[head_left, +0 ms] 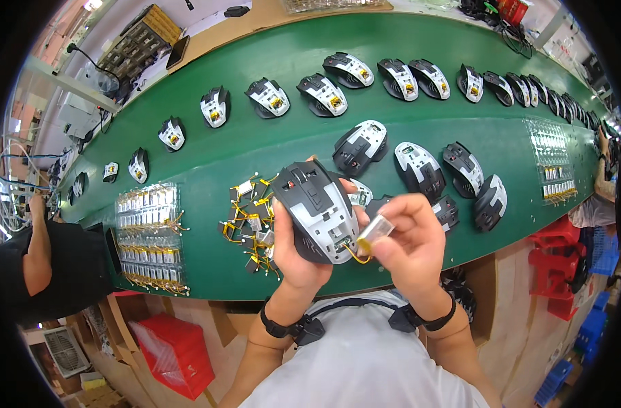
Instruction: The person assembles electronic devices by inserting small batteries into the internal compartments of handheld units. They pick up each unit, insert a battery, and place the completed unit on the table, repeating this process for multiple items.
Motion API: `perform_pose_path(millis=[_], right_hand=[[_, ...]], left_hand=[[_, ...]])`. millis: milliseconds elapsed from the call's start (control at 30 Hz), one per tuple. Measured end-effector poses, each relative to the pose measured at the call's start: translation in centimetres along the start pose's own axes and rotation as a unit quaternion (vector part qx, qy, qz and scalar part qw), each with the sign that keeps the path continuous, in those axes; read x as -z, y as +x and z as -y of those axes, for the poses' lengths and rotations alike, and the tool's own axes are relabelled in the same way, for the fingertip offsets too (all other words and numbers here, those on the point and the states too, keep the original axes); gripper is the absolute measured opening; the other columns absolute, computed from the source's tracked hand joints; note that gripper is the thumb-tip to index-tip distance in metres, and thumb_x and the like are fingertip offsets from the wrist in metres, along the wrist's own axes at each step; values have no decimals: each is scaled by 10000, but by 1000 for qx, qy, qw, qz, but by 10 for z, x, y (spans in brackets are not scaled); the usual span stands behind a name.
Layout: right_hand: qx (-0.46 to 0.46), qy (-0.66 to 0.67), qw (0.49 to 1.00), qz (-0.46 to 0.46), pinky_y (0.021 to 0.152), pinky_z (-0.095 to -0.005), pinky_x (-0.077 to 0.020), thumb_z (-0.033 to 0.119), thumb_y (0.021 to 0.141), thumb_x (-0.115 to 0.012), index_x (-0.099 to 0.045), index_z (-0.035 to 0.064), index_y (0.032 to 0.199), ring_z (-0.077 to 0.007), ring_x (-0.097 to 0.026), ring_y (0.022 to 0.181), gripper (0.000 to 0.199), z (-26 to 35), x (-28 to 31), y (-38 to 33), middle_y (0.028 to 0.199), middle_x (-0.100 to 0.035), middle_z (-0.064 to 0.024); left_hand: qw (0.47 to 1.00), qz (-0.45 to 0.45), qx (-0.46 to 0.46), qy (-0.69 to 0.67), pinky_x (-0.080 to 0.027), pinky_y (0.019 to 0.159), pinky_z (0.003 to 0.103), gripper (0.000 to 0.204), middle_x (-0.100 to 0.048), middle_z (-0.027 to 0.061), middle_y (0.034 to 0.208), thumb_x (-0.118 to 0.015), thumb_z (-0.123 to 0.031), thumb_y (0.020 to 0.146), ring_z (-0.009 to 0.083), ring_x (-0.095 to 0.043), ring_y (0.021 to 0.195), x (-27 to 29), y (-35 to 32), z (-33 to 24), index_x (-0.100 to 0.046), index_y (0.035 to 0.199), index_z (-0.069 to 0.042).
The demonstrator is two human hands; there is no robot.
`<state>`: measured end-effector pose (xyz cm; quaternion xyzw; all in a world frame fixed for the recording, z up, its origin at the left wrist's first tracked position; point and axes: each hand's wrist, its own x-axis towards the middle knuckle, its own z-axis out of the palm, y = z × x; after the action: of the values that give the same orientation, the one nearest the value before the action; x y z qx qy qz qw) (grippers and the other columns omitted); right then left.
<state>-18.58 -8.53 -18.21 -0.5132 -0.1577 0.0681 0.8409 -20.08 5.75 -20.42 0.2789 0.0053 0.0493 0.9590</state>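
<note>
In my left hand (298, 262) I grip a computer mouse (315, 207) with its top cover off, showing black and white plastic and a cavity near its lower end. Between the fingertips of my right hand (414, 248) is a small silver battery pack (375, 233) with yellow tape. Yellow wires run from the battery into the mouse's cavity. Just left of the mouse lies a loose pile of similar battery packs (256, 222). Several more open mice, among them a white-and-black mouse (419, 166), rest beyond and to the right of my hands.
A row of mice with batteries, including one mouse (267, 98), curves along the far green table (208, 163). Clear trays of batteries stand at left (147, 238) and right (552, 160). Red bins (174, 353) sit below the table edge. Other people's arms show at both sides.
</note>
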Motion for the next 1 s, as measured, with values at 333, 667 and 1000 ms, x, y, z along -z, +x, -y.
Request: perform_pose_path(millis=[333,667,1000], right_hand=[[287,-420,861,-13,586,-304,-506,-41,694,-733,-692,55,907,-219,-601,678,237,-25,-8,-5,827,-630,-65],[254,-405,877,47,536,-301,-497,143,742,-826,-591,29,858,-221,-598,610,285,-19,-12,-5,769,-612,-72],[306,-416,856,-15,549,-290,-515,81,756,-800,-666,-3,1102,-218,-635,653,381,-20,-1,3,892,-678,-100]], left_hand=[[998,-44,16,-31,-571,741,385,642,-559,178,1234,-205,-589,1014,290,-643,946,-4,1,3,-392,1404,-114],[991,-35,-73,106,-530,765,352,672,-496,168,1290,-233,-601,1010,265,-616,981,-5,-2,10,-176,1532,-182],[993,-14,-62,95,-524,854,401,664,-502,177,1276,-220,-573,1021,275,-611,1000,-9,-4,12,-170,1532,-151]])
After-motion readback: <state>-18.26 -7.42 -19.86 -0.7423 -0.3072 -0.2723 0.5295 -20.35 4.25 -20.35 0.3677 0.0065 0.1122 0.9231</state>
